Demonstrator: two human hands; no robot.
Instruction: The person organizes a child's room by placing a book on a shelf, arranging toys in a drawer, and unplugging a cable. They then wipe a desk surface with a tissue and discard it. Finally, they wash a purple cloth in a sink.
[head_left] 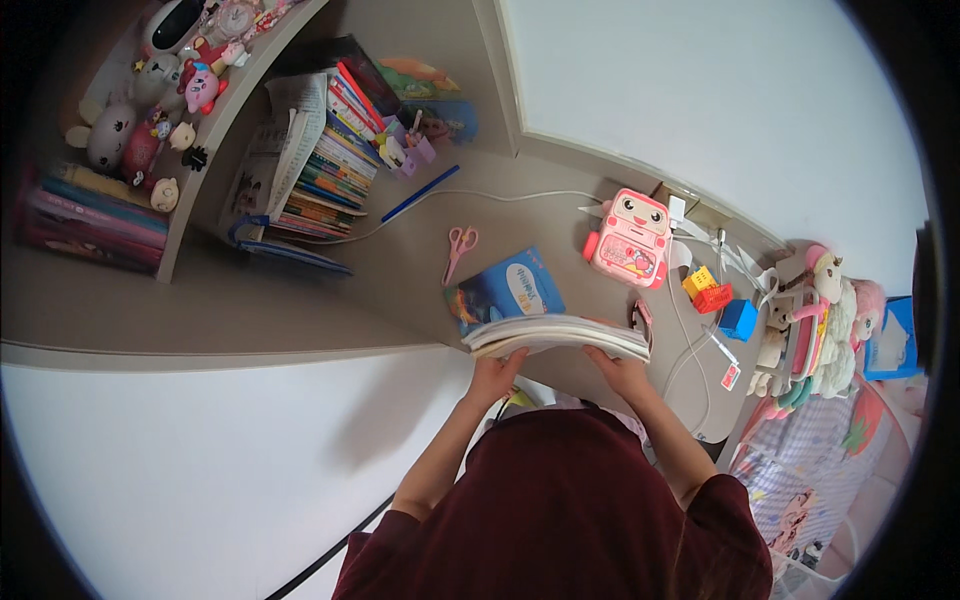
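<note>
Left hand: the left hand [492, 378] is gripping the near edge of the book stack [560, 333] left of its middle, thumb lying against the edge, the other fingers mostly hidden.
Right hand: the right hand [622, 374] is gripping the same edge toward the right end, its thumb pointing up and inward.
Forearms: both are reaching up from the lower edge, bare below the short sleeves of a dark-red shirt [575, 500], and are slanting toward each other as they near the books.
Book stack: it is stretching across both hands at the near side of the desk [410, 285], showing pale, layered page edges and bowing upward in the middle; whether it is touching the desk, I cannot tell.
Blue book: the blue book [490, 295] is lying on the desk just beyond, its near part being covered by the stack, a white oval showing on its cover.
Scissors: the pink scissors [456, 256] are lying just beyond the blue book's left side.
Pink toy: the pink-and-white toy [632, 238], with a smiling face, is standing or lying farther back, to the right.
Blocks: a yellow block [699, 282], a red block [713, 298] and a blue block [739, 319] are sitting right of the toy.
</note>
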